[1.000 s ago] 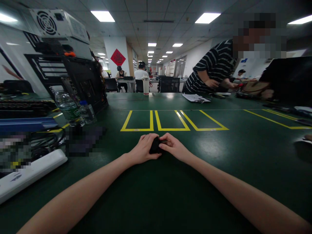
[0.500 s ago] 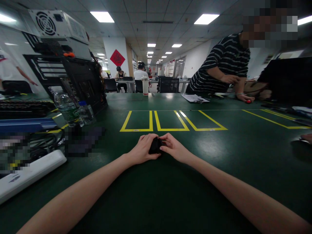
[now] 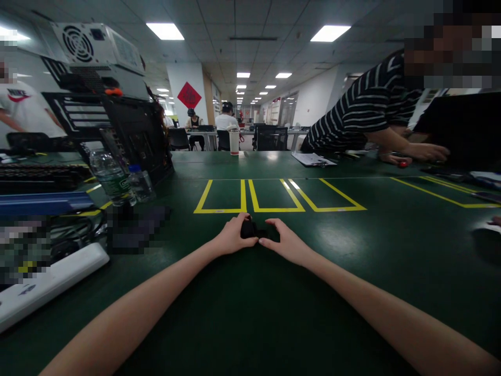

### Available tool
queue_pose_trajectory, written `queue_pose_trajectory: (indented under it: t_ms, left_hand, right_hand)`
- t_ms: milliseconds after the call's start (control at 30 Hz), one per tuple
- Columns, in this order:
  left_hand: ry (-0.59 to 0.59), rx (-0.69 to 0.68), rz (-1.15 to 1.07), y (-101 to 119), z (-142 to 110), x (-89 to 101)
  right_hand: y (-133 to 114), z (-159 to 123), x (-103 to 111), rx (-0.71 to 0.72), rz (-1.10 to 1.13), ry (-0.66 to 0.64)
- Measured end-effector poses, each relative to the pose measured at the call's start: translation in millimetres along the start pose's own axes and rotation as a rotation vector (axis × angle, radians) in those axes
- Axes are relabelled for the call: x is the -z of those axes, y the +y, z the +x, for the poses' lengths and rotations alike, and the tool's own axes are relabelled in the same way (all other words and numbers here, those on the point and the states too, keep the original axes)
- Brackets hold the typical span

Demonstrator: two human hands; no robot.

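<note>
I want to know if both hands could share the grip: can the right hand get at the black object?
Probably yes: the right hand is close beside the black object, open towards it, with nothing visible blocking that side; the left hand grips the opposite side.

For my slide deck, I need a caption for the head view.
Left hand around a black object, right hand open beside it, green table.

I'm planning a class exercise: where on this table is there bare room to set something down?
Bare: inside the three central yellow tape outlines, and the green tabletop between these and the right forearm. Crowded: the left side, with plastic bottles and a computer case.
</note>
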State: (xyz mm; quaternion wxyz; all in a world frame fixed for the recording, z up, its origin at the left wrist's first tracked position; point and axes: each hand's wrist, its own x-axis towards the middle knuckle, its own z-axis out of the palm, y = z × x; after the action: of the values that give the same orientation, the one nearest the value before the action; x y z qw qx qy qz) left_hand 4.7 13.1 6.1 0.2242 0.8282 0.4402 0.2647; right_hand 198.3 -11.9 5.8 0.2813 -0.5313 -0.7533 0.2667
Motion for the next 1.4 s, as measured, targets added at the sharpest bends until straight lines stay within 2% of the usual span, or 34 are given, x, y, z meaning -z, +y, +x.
queue_pose_trajectory:
  t_ms: [133, 333, 467, 600, 700, 833, 933, 1033, 1133, 1233, 1400]
  left_hand:
    - [-0.038, 0.128, -0.068, -0.9, 3.0, 0.5]
    - [-0.084, 0.214, 0.034, 8.4, 4.3, 5.7]
    - [-0.087, 0.139, 0.022, 11.3, 0.0, 9.0]
    - [-0.113, 0.033, -0.033, 15.6, -28.9, 20.8]
    - [-0.108, 0.046, -0.013, 18.4, -66.9, 33.3]
    - [0.004, 0.129, 0.054, 10.7, -125.3, 48.1]
    - [0.061, 0.227, 0.054, -3.1, -167.6, 56.8]
    - [0.188, 0.348, 0.048, -12.7, -200.6, 62.3]
    - [0.292, 0.376, 0.038, -14.0, -219.3, 65.3]
    - [0.353, 0.393, 0.056, -12.9, -227.2, 67.7]
    - [0.355, 0.403, 0.042, -14.4, -230.0, 72.0]
  right_hand:
    - [0.2, -1.5, 3.8, 0.000, -0.092, -0.015]
    - [-4.5, 3.5, 6.0, 0.035, -0.046, -0.046]
    - [-6.7, 2.0, 9.6, 0.097, 0.018, -0.078]
    - [-20.3, -6.6, 2.8, 0.163, 0.201, -0.171]
    - [-43.0, -15.6, -14.8, 0.122, 0.397, -0.232]
    - [-80.6, -26.6, -53.6, 0.069, 0.613, -0.321]
    - [-105.0, -27.7, -89.6, 0.106, 0.621, -0.377]
    - [-125.3, -22.5, -121.1, 0.158, 0.569, -0.406]
    - [-142.4, -18.8, -138.6, 0.173, 0.432, -0.433]
    - [-153.2, -22.3, -144.0, 0.212, 0.389, -0.450]
    - [-158.1, -29.7, -148.8, 0.186, 0.463, -0.421]
